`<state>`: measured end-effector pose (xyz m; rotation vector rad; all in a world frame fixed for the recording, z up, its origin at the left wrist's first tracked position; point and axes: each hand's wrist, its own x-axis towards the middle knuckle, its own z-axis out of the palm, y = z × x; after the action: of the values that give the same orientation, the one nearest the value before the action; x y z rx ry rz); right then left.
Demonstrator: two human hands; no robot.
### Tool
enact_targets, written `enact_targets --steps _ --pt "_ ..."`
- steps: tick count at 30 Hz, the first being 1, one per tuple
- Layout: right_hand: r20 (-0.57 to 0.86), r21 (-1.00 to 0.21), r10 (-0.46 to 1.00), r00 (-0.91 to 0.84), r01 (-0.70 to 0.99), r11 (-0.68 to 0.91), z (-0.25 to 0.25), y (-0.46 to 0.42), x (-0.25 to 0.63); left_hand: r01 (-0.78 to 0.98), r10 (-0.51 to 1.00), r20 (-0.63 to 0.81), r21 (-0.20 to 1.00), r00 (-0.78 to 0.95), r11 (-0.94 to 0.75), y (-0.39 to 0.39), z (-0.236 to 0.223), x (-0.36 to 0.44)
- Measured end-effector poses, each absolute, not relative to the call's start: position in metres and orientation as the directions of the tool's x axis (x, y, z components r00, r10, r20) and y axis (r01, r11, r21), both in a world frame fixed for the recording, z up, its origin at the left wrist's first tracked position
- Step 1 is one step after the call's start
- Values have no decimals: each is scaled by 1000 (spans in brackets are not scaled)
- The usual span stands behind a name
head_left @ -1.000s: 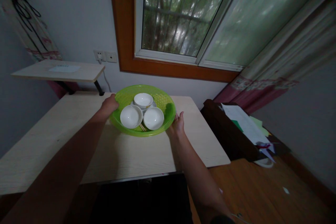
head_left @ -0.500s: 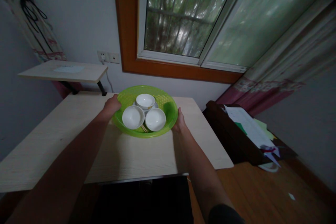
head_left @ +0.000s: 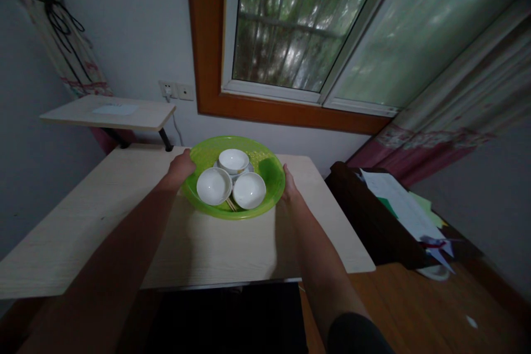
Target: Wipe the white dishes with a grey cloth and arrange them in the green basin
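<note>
A round green plastic basin is gripped from both sides at the far part of the desk. My left hand is closed on its left rim. At the right rim, my right hand grips it from outside, its fingers partly hidden by the basin. Inside are three white bowls: a left bowl, a right bowl and a rear bowl. The rear bowl rests over a plate that is mostly covered. Chopsticks show between the two front bowls.
The pale wooden desk has a raised shelf at its back left. Behind it are a wall socket and a window. To the right stands a dark cabinet with papers on top.
The whole view has shifted slightly, so the scene sits a little further right. Both hands keep their hold on the basin, and the bowls stay in place inside it.
</note>
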<state>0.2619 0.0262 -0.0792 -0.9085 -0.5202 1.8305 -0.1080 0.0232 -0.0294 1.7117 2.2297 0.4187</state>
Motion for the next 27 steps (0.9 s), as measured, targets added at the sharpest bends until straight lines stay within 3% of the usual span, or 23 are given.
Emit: enact_targets --steps 2,6,13,19,27 --pt "-372 -704 892 -258 -548 -452 -80 30 264 883 966 -66 392 -251 256 22 -28 -107" --pt "-320 -755 929 -183 -543 -367 -79 37 273 887 967 -65 387 -246 251 21 -26 -106" --pt "-281 -652 939 -198 -679 -338 -78 36 277 873 961 -82 404 -265 275 20 -24 -105" --pt "-265 -640 958 -111 -723 -261 -75 11 258 882 961 -90 381 -263 277 19 -23 -103" --pt "-112 -643 994 -7 -762 -78 -101 -41 243 862 962 -88 428 -259 271 20 -25 -104"
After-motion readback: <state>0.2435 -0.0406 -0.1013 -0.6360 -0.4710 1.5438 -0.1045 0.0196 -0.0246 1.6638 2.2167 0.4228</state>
